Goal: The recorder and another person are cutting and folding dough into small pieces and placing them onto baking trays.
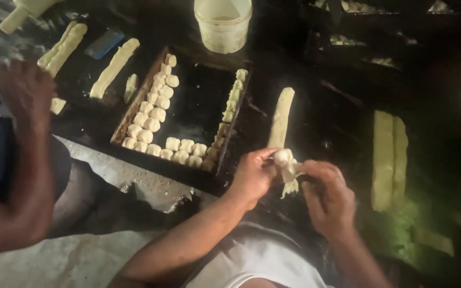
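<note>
The dark work table point(321, 122) I'm watching fills a dim room, with a pale concrete floor point(70, 261) below. One black baking tray point(198, 106) holds dough balls lined along three sides, too many to count surely. One white bucket point(223, 24) stands behind it. My left hand point(252, 176) and right hand point(327, 196) both pinch one dough piece point(286, 165), fingers closed on it, at the end of a dough strip point(281, 117). A co-worker's hand point(23, 88) hovers left.
</note>
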